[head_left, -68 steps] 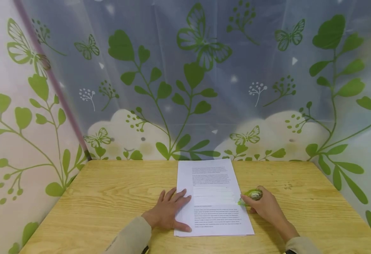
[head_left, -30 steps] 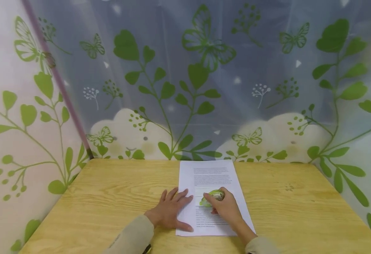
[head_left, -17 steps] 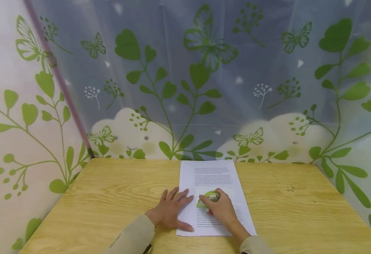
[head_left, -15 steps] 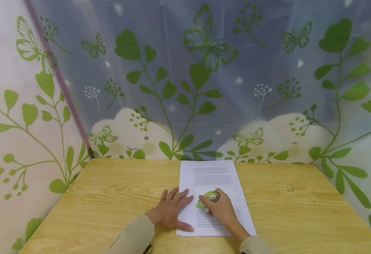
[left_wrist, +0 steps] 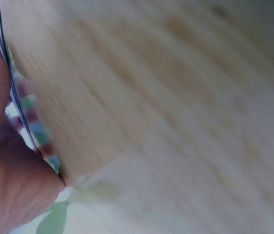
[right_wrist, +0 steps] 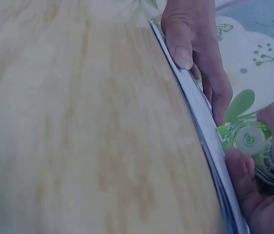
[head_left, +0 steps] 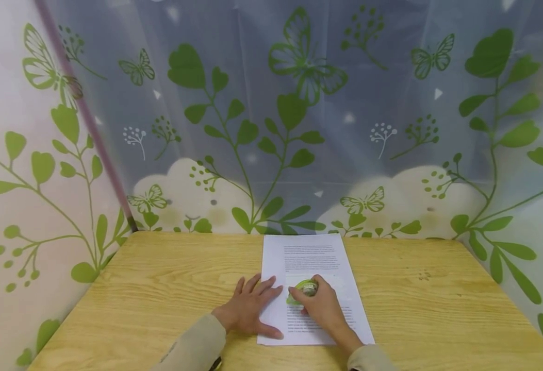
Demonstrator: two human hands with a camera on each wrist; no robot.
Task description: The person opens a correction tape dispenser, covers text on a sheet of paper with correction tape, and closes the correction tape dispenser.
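Note:
A white printed sheet (head_left: 273, 257) lies upright before me on the table; its stacked edge shows several layers in the right wrist view. My left hand (head_left: 251, 310) rests with spread fingers on its left margin. In my right hand (head_left: 324, 308), thumb and fingers grip a green see-through correction tape dispenser (head_left: 303, 290). Its tip is at the sheet, near the left end of a pale band between two text blocks. The right wrist view shows the dispenser's round reel (right_wrist: 250, 140) beside the paper edge (right_wrist: 200, 112). Only part of my left hand (left_wrist: 15, 183) appears in the left wrist view.
The wooden table (head_left: 183, 268) extends to both sides of the sheet. A few small dark marks (head_left: 424, 275) show on its right part. Behind stands a curtain (head_left: 234, 118) printed with leaves, butterflies and clouds.
My right hand has carried the dispenser from the sheet's right edge leftward across the pale band, with only a slight shift in the last half second. My left hand stays on the margin.

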